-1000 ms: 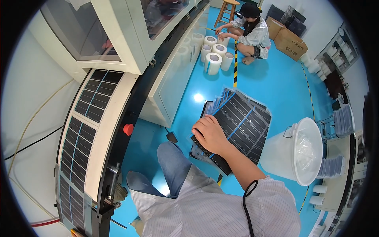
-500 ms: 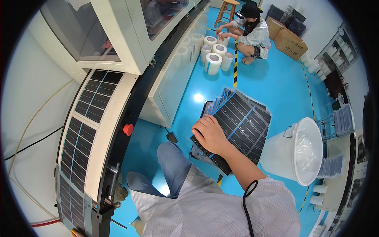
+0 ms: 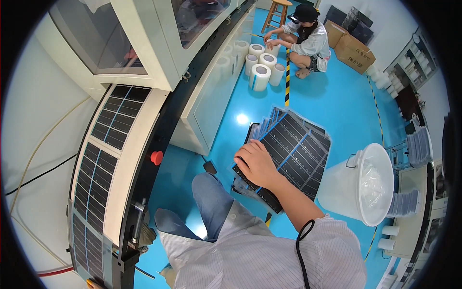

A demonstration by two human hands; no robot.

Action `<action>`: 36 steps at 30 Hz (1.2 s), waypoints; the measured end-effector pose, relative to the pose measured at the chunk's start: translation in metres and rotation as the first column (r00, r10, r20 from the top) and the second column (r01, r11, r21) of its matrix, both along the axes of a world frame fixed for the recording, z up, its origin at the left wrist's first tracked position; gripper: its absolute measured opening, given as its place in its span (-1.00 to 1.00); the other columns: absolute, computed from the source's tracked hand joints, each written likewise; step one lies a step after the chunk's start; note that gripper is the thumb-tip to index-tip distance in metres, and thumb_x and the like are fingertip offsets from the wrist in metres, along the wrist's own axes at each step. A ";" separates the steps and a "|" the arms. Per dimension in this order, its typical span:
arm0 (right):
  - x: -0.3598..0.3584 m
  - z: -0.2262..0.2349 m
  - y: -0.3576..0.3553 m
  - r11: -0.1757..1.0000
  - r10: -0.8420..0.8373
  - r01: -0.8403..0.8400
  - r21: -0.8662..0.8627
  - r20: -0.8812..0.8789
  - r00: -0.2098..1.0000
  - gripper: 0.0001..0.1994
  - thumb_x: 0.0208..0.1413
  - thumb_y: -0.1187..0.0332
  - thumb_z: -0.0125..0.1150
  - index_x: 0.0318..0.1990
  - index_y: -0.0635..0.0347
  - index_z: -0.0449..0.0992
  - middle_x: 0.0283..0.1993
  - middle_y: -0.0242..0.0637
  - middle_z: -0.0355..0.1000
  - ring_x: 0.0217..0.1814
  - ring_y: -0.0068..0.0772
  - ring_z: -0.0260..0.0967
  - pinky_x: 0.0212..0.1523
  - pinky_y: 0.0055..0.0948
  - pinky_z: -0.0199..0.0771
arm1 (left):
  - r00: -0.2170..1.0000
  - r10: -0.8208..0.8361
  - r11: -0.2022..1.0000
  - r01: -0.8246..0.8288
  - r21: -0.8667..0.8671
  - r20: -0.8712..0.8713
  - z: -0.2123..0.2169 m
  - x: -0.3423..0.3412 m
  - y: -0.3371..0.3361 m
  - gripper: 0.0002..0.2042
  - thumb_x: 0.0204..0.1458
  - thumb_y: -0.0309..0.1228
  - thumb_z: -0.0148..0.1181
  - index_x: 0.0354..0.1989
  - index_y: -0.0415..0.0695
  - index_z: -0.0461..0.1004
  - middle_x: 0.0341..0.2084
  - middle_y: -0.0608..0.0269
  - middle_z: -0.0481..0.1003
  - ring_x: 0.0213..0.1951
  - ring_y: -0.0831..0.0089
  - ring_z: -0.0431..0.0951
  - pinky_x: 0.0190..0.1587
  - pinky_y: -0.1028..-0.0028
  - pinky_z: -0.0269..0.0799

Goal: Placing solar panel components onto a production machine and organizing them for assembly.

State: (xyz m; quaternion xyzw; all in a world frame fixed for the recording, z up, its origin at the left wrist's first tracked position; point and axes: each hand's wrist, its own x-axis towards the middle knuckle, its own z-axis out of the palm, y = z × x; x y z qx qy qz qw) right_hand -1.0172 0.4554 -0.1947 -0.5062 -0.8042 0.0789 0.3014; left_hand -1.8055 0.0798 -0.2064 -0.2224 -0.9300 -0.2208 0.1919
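Nearest, a striped white shirt with a thin black cord looped over the shoulder, and a bent knee in blue jeans just beyond it. Out of the sleeve, one bare forearm ending in the right hand, fingers curled together and clamped on the near left edge of a fanned stack of solar panels: thin, flat, dark sheets with a fine grid, a blue stripe and glossy clear borders. Stack held over the floor just ahead of the knee; lower sheets mostly covered by the top one, only corners peeking out on the far left. No left hand anywhere in view.

Right of the stack, close by, a white plastic bucket with a wire handle and a crinkled clear bag inside. Left, a long cream conveyor carrying more dark gridded panels, with a round red button on its black edge; near end cut off by the picture rim.

Underneath, a glossy turquoise floor with a bright light spot.

Farther off, white rolls standing on end, with a crouching person touching them beside a yellow-black stripe. Beyond, a wooden stool and brown cardboard boxes, small and bent by the lens
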 end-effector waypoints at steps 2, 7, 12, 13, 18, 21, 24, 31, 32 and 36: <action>0.000 0.000 0.000 1.000 0.001 -0.001 -0.003 0.001 1.000 -0.89 0.12 0.35 0.09 -0.30 0.18 0.47 -0.27 -0.27 0.39 -0.09 -0.23 0.33 0.23 -0.14 0.14 | 1.000 0.007 1.000 -0.007 -0.012 0.004 0.001 0.000 -0.001 -0.51 0.21 -0.02 -0.09 0.01 -0.21 0.47 -0.12 -0.07 0.51 -0.09 0.01 0.50 -0.07 0.26 0.39; 0.000 -0.001 0.000 1.000 0.001 -0.001 -0.002 -0.005 1.000 -0.89 0.11 0.36 0.10 -0.31 0.18 0.48 -0.27 -0.26 0.39 -0.09 -0.23 0.33 0.23 -0.14 0.15 | 1.000 0.012 0.999 -0.012 -0.029 0.000 0.000 0.001 -0.002 -0.51 0.21 -0.02 -0.09 0.00 -0.21 0.47 -0.12 -0.07 0.51 -0.09 0.00 0.50 -0.07 0.27 0.39; 0.000 -0.001 0.000 1.000 0.005 -0.005 0.011 -0.004 1.000 -0.89 0.11 0.36 0.10 -0.30 0.18 0.48 -0.28 -0.26 0.39 -0.10 -0.23 0.34 0.22 -0.14 0.16 | 1.000 -0.001 1.000 0.001 -0.005 0.013 0.000 0.002 -0.001 -0.52 0.21 -0.03 -0.09 0.00 -0.20 0.48 -0.12 -0.07 0.51 -0.09 0.00 0.50 -0.07 0.26 0.39; 0.000 -0.001 0.000 1.000 0.004 -0.004 0.008 -0.003 1.000 -0.89 0.11 0.36 0.11 -0.30 0.19 0.48 -0.28 -0.26 0.39 -0.11 -0.23 0.34 0.22 -0.14 0.16 | 1.000 0.000 1.000 0.000 -0.005 0.013 0.000 0.001 -0.001 -0.52 0.21 -0.03 -0.09 0.00 -0.20 0.48 -0.12 -0.07 0.51 -0.09 0.00 0.50 -0.07 0.26 0.39; 0.000 0.000 0.000 1.000 0.003 -0.003 0.007 0.001 1.000 -0.89 0.11 0.36 0.10 -0.31 0.19 0.48 -0.28 -0.26 0.39 -0.11 -0.22 0.34 0.21 -0.14 0.16 | 1.000 -0.004 1.000 0.005 -0.022 0.027 0.002 0.002 -0.001 -0.52 0.20 -0.03 -0.09 -0.01 -0.21 0.48 -0.11 -0.07 0.51 -0.09 0.00 0.50 -0.06 0.26 0.39; 0.000 -0.001 0.001 1.000 0.003 -0.003 0.011 -0.003 1.000 -0.89 0.11 0.36 0.10 -0.31 0.19 0.48 -0.29 -0.25 0.39 -0.12 -0.22 0.34 0.21 -0.14 0.16 | 0.999 0.036 0.999 -0.035 -0.024 0.039 0.002 0.003 0.001 -0.52 0.20 -0.03 -0.10 -0.01 -0.22 0.48 -0.12 -0.09 0.51 -0.10 -0.01 0.50 -0.07 0.26 0.39; -0.001 0.000 0.001 1.000 0.005 -0.005 0.015 -0.004 1.000 -0.89 0.11 0.36 0.10 -0.31 0.19 0.48 -0.29 -0.26 0.39 -0.12 -0.22 0.34 0.21 -0.13 0.16 | 0.999 0.030 0.999 -0.030 -0.012 -0.019 0.001 0.003 0.001 -0.51 0.20 -0.02 -0.10 -0.01 -0.22 0.48 -0.13 -0.09 0.51 -0.11 -0.02 0.50 -0.08 0.25 0.39; -0.001 0.000 0.000 1.000 0.008 -0.008 0.009 -0.003 1.000 -0.89 0.11 0.36 0.10 -0.32 0.19 0.48 -0.29 -0.26 0.39 -0.12 -0.22 0.34 0.21 -0.14 0.16 | 0.999 0.026 0.999 -0.026 -0.033 0.019 0.003 0.003 0.000 -0.51 0.21 -0.02 -0.10 -0.01 -0.22 0.48 -0.14 -0.10 0.51 -0.11 -0.02 0.50 -0.07 0.25 0.38; 0.000 0.000 0.001 1.000 0.008 -0.008 0.009 -0.003 1.000 -0.89 0.11 0.36 0.10 -0.32 0.19 0.48 -0.29 -0.26 0.39 -0.12 -0.22 0.34 0.21 -0.14 0.16 | 1.000 0.010 0.999 -0.010 -0.031 0.012 0.003 0.004 -0.001 -0.51 0.21 -0.02 -0.11 -0.01 -0.22 0.48 -0.14 -0.10 0.51 -0.11 -0.02 0.50 -0.07 0.25 0.38; 0.000 -0.001 0.001 1.000 0.010 -0.010 0.018 -0.005 1.000 -0.89 0.11 0.37 0.10 -0.32 0.19 0.48 -0.29 -0.26 0.39 -0.12 -0.22 0.34 0.21 -0.13 0.16 | 1.000 0.013 1.000 -0.013 -0.012 0.001 0.002 0.005 0.001 -0.51 0.21 -0.02 -0.10 -0.02 -0.22 0.48 -0.14 -0.09 0.51 -0.11 -0.02 0.50 -0.06 0.25 0.38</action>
